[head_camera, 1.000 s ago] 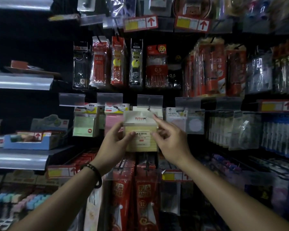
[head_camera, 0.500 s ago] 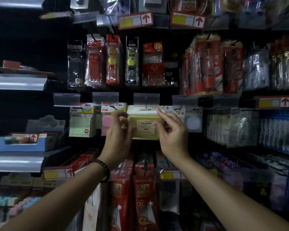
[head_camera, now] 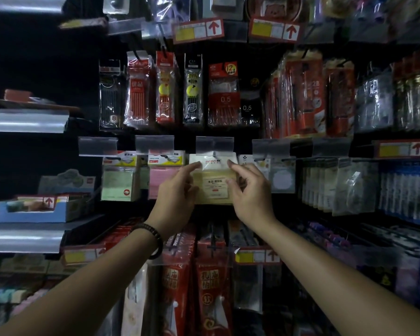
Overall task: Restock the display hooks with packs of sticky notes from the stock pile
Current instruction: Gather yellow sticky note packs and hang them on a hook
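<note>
Yellow sticky-note pack [head_camera: 215, 187], clear-wrapped with a white header card, hangs at the hook [head_camera: 215, 155] under a clear label holder [head_camera: 214, 146]. Left hand [head_camera: 177, 197] and right hand [head_camera: 250, 192] pinch its upper corners. A pink pack [head_camera: 157, 180] hangs just left.

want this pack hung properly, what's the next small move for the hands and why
Probably slide the yellow pack back along the hook, then release. Both the left hand and right hand pinch its upper corners, and the hook tip seems to poke through the header hole, so it looks threaded.
</note>
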The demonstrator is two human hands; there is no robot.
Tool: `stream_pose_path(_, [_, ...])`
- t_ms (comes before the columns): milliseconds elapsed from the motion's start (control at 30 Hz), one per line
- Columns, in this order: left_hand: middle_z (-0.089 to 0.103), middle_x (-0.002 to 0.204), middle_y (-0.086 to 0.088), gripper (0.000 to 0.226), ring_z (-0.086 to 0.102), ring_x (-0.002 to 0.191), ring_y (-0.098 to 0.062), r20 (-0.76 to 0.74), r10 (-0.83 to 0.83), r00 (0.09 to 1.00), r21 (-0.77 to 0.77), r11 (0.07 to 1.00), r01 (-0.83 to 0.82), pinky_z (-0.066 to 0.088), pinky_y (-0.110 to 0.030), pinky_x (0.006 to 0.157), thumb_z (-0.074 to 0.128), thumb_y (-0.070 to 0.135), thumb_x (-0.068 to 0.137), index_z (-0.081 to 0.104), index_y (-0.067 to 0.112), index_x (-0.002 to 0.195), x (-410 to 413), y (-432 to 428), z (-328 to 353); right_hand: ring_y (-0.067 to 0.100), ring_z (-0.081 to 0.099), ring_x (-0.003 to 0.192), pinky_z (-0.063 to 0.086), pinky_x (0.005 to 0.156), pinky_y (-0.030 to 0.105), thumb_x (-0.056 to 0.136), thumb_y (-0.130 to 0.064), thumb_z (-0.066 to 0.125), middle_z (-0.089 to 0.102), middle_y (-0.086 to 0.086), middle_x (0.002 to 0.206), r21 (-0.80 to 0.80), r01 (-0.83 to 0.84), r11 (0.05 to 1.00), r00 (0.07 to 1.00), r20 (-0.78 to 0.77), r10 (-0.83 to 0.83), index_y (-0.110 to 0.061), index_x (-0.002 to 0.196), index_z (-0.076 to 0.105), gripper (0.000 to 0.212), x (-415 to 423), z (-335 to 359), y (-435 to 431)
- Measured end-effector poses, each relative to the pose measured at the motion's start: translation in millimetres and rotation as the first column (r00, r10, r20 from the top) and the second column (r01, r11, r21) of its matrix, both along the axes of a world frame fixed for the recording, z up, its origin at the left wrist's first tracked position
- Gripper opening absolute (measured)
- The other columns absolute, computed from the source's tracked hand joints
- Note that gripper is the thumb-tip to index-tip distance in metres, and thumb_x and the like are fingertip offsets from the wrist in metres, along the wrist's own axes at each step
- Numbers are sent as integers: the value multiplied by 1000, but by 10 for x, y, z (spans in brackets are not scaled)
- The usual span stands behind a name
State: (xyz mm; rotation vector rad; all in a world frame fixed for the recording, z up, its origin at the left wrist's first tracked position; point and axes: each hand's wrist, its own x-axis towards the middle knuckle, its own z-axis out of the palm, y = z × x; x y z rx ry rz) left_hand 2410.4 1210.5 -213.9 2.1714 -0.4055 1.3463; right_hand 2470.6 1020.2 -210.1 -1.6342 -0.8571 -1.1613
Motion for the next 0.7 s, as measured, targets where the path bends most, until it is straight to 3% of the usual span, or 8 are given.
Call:
stream_pose_path(167, [60,121,-2,64,60,105,-19,-100,75,992,61,996,-69,44,-9,79,61,1,101,47,25,159,75,21,106,1,53,89,38,86,15,103,-14,69,50,-16,95,-122,76,990,982,-162,-96,-15,149,61,47,15,90,15])
stream_pose_path(233, [64,121,-6,66,60,98,-19,-149,134,980,110,987,-119,44,-18,79,61,3,100,45,26,160,99,22,148,15,61,108,36,91,14,105,-22,65,57,-4,109,-222,125,967,959,-223,-175,-20,155,55,50,-11,153,30])
stream_pose_path(267, [67,117,-7,67,61,91,-18,-185,167,968,131,981,-144,45,-19,74,61,5,100,44,28,161,113,25,164,22,61,118,39,96,17,106,-26,64,58,4,123,-281,146,949,942,-253,-220,-24,158,50,55,-25,184,41])
stream_pose_path(333, [69,104,-5,69,63,76,-17,-262,222,939,156,970,-186,46,-17,59,60,11,101,40,35,162,139,34,188,28,66,114,50,102,30,103,-33,66,53,12,141,-405,174,898,896,-313,-315,-32,165,35,69,-36,228,71])
stream_pose_path(400, [68,98,-6,70,63,72,-16,-300,270,915,195,956,-218,44,-16,53,62,18,101,35,40,163,146,40,195,28,69,99,59,93,37,101,-36,68,56,12,138,-500,193,844,859,-330,-392,-41,167,23,81,-29,258,88])
stream_pose_path(467, [70,105,-10,70,64,76,-18,-304,314,900,239,939,-247,46,-20,57,64,21,100,36,39,162,120,31,203,30,66,102,59,86,39,98,-37,69,52,6,126,-577,217,787,831,-313,-459,-48,166,16,87,-47,283,55])
stream_pose_path(567, [74,111,-14,58,67,81,-24,-250,361,898,261,919,-297,58,-31,64,60,14,98,53,33,152,32,30,208,34,63,111,55,83,39,96,-38,67,47,5,130,-582,317,748,819,-229,-526,-42,161,37,71,-138,319,-79])
stream_pose_path(700, [74,112,-14,45,73,95,-37,-149,381,913,235,910,-341,65,-47,78,59,15,98,58,22,143,-241,-1,132,28,63,104,57,82,40,95,-37,67,58,2,117,-490,282,825,889,-189,-417,-30,135,66,40,-282,225,-300])
